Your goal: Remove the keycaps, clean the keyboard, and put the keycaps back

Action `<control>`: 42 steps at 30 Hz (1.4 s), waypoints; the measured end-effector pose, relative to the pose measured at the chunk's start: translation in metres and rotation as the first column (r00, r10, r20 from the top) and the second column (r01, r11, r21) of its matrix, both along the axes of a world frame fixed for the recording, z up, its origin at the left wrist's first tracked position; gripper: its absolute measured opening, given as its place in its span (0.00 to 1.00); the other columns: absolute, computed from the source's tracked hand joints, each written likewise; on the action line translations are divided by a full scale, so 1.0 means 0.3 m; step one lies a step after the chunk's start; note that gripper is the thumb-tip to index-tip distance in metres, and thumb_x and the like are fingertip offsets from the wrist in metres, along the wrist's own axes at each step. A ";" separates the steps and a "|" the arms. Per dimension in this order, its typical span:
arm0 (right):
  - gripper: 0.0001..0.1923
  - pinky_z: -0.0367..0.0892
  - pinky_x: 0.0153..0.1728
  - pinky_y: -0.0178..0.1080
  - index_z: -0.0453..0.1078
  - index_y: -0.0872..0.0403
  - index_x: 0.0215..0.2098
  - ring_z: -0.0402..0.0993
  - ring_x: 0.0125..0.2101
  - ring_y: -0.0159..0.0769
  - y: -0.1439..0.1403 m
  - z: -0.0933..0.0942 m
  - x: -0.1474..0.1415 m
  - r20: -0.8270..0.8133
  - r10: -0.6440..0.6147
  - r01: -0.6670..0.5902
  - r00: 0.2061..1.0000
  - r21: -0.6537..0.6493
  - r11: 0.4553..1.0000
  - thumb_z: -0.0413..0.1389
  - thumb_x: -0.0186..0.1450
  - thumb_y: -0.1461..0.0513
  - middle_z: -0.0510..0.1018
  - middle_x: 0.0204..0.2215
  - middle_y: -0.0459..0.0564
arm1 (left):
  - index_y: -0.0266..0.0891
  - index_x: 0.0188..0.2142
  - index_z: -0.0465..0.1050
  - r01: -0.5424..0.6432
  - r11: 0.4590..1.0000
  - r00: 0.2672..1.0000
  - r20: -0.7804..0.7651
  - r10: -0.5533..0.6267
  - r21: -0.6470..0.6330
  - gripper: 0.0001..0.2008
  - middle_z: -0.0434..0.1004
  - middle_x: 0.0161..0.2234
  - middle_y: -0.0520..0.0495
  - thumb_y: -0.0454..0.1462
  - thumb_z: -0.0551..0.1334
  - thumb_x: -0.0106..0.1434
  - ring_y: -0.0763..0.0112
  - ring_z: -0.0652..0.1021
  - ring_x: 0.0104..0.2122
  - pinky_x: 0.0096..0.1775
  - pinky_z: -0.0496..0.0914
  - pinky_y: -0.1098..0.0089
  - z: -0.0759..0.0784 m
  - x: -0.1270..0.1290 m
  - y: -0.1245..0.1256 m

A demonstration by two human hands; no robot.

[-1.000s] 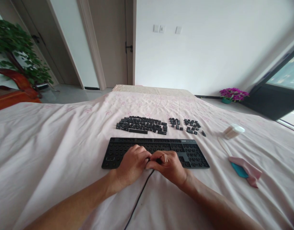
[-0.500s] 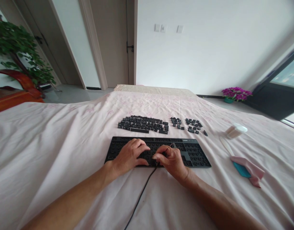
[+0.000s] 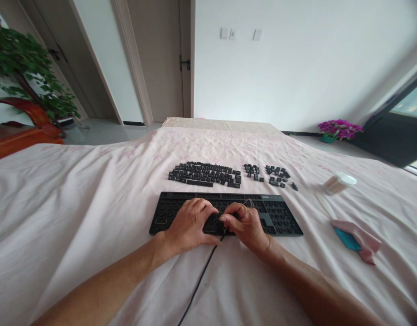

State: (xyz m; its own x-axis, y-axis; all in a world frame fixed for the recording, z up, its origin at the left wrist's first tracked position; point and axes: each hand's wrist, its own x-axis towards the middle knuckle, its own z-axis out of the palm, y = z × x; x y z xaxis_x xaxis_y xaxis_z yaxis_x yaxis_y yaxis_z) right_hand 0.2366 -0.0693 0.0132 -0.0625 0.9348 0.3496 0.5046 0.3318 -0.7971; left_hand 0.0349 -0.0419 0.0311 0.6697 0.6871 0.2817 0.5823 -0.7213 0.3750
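A black keyboard (image 3: 283,217) with its keycaps taken off lies on a pale pink sheet (image 3: 93,190). My left hand (image 3: 190,224) rests on its middle with bent fingers and the thumb at the front edge. My right hand (image 3: 249,226) sits just right of it, pinching a thin wire tool (image 3: 248,202) over the key sockets. Fingertips of both hands almost meet. Loose black keycaps (image 3: 205,174) lie in rows beyond the keyboard, with two smaller groups (image 3: 276,175) to their right. The black cable (image 3: 198,285) runs from the front edge toward me.
To the right lie a tipped white jar of sticks (image 3: 341,182), a pale stick (image 3: 326,206) and a pink cloth over something teal (image 3: 360,233). A green plant (image 3: 21,68) stands far left, purple flowers (image 3: 339,129) by the window at right, doors behind.
Both hands have moved from the keyboard's front edge up onto its middle rows. The wire tool now shows above my right fingers.
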 end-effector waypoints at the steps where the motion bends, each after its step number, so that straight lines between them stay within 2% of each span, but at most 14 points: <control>1: 0.12 0.62 0.18 0.29 0.73 0.54 0.28 0.71 0.19 0.30 0.000 0.001 0.000 0.007 0.002 -0.002 1.000 0.004 1.000 0.60 0.61 0.53 0.75 0.17 0.44 | 0.44 0.48 0.70 -0.005 1.000 1.000 -0.011 0.005 0.016 0.36 0.72 0.47 0.46 0.54 0.73 0.41 0.56 0.70 0.48 0.50 0.63 0.57 -0.004 0.010 -0.008; 6: 0.12 0.63 0.19 0.29 0.73 0.54 0.28 0.71 0.19 0.30 -0.003 0.002 -0.001 -0.003 0.003 -0.003 1.000 -0.009 1.000 0.60 0.61 0.53 0.75 0.18 0.45 | 0.44 0.44 0.71 -0.069 0.997 0.997 -0.015 0.070 0.029 0.25 0.72 0.45 0.48 0.49 0.72 0.49 0.59 0.71 0.46 0.48 0.63 0.59 -0.015 0.037 -0.022; 10: 0.13 0.64 0.19 0.29 0.73 0.54 0.28 0.70 0.18 0.29 -0.005 0.001 -0.004 -0.025 0.001 -0.002 1.000 -0.020 1.000 0.59 0.62 0.53 0.75 0.18 0.44 | 0.44 0.42 0.71 -0.088 0.996 0.996 0.003 0.088 0.019 0.19 0.74 0.42 0.50 0.49 0.68 0.55 0.61 0.72 0.44 0.46 0.64 0.60 -0.007 0.035 -0.009; 16: 0.13 0.63 0.19 0.29 0.71 0.54 0.27 0.69 0.17 0.29 -0.007 0.007 -0.007 -0.042 0.013 -0.014 0.999 -0.021 1.000 0.59 0.62 0.53 0.74 0.16 0.44 | 0.44 0.44 0.72 -0.155 0.978 0.988 0.024 0.153 0.139 0.12 0.74 0.44 0.48 0.40 0.65 0.61 0.61 0.72 0.46 0.48 0.62 0.58 0.023 0.007 0.015; 18: 0.13 0.63 0.19 0.29 0.71 0.54 0.27 0.69 0.18 0.29 -0.006 0.007 -0.008 -0.039 0.010 -0.011 0.999 -0.019 1.000 0.58 0.62 0.53 0.74 0.16 0.44 | 0.44 0.45 0.72 -0.130 0.983 0.990 0.069 0.122 0.132 0.14 0.74 0.45 0.48 0.43 0.65 0.60 0.61 0.72 0.46 0.49 0.62 0.58 0.025 0.004 0.009; 20: 0.13 0.63 0.19 0.30 0.71 0.54 0.27 0.69 0.18 0.29 -0.006 0.007 -0.008 -0.038 0.004 -0.005 0.999 -0.016 1.000 0.59 0.62 0.53 0.74 0.17 0.44 | 0.45 0.45 0.72 -0.086 0.991 0.993 0.091 0.077 0.102 0.20 0.74 0.45 0.48 0.47 0.69 0.55 0.60 0.72 0.47 0.50 0.63 0.58 0.019 0.009 0.000; 23: 0.13 0.63 0.19 0.30 0.71 0.54 0.27 0.69 0.18 0.29 -0.007 0.008 -0.008 -0.033 0.003 -0.003 0.999 -0.013 1.000 0.59 0.62 0.53 0.74 0.17 0.44 | 0.45 0.45 0.73 -0.075 0.994 0.995 0.076 0.069 0.075 0.25 0.74 0.45 0.48 0.47 0.72 0.49 0.59 0.72 0.46 0.50 0.63 0.57 -0.001 0.018 -0.007; 27: 0.13 0.63 0.20 0.30 0.71 0.54 0.26 0.68 0.18 0.28 -0.007 0.008 -0.008 -0.026 0.009 -0.009 1.000 -0.017 1.000 0.58 0.63 0.54 0.74 0.17 0.44 | 0.46 0.46 0.73 -0.116 0.989 0.992 0.067 0.110 0.092 0.19 0.74 0.45 0.48 0.42 0.70 0.55 0.60 0.72 0.46 0.50 0.64 0.56 -0.017 0.017 0.008; 30: 0.14 0.63 0.20 0.30 0.70 0.54 0.26 0.68 0.18 0.28 -0.006 0.006 -0.008 -0.036 0.013 -0.013 0.999 -0.016 1.000 0.58 0.63 0.53 0.74 0.17 0.44 | 0.44 0.45 0.74 -0.147 0.980 0.987 0.088 0.136 0.132 0.15 0.74 0.46 0.46 0.42 0.67 0.58 0.60 0.72 0.48 0.52 0.63 0.56 -0.015 0.008 0.023; 35: 0.13 0.63 0.21 0.30 0.71 0.54 0.26 0.69 0.19 0.29 -0.009 0.006 -0.008 -0.012 0.006 -0.006 1.000 0.025 1.000 0.59 0.63 0.53 0.75 0.18 0.44 | 0.44 0.46 0.73 -0.079 0.980 0.993 0.097 0.062 0.183 0.19 0.73 0.50 0.44 0.46 0.67 0.57 0.58 0.70 0.52 0.56 0.61 0.53 -0.024 0.010 0.017; 39: 0.14 0.62 0.22 0.30 0.71 0.54 0.25 0.71 0.19 0.29 -0.010 0.016 -0.006 0.087 0.026 -0.035 0.996 0.108 0.994 0.60 0.62 0.53 0.76 0.18 0.45 | 0.44 0.45 0.73 -0.055 0.966 0.997 0.073 0.038 0.253 0.12 0.73 0.51 0.46 0.37 0.64 0.61 0.58 0.68 0.55 0.60 0.55 0.50 -0.041 0.031 -0.006; 42: 0.14 0.63 0.24 0.30 0.70 0.53 0.25 0.72 0.20 0.29 -0.002 0.028 -0.006 0.171 0.080 -0.108 0.982 0.163 0.981 0.59 0.63 0.53 0.77 0.19 0.44 | 0.44 0.43 0.74 -0.063 0.971 0.993 0.108 0.039 0.229 0.09 0.74 0.50 0.47 0.33 0.60 0.64 0.60 0.69 0.55 0.60 0.56 0.51 -0.046 0.046 -0.017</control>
State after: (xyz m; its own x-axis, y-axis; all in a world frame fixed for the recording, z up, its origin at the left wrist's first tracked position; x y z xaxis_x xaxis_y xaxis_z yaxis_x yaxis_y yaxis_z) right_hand 0.2347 -0.0698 0.0215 -0.2168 0.8492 0.4816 0.5827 0.5084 -0.6340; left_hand 0.0487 -0.0469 0.0174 0.5949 0.6276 0.5022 0.5878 -0.7658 0.2608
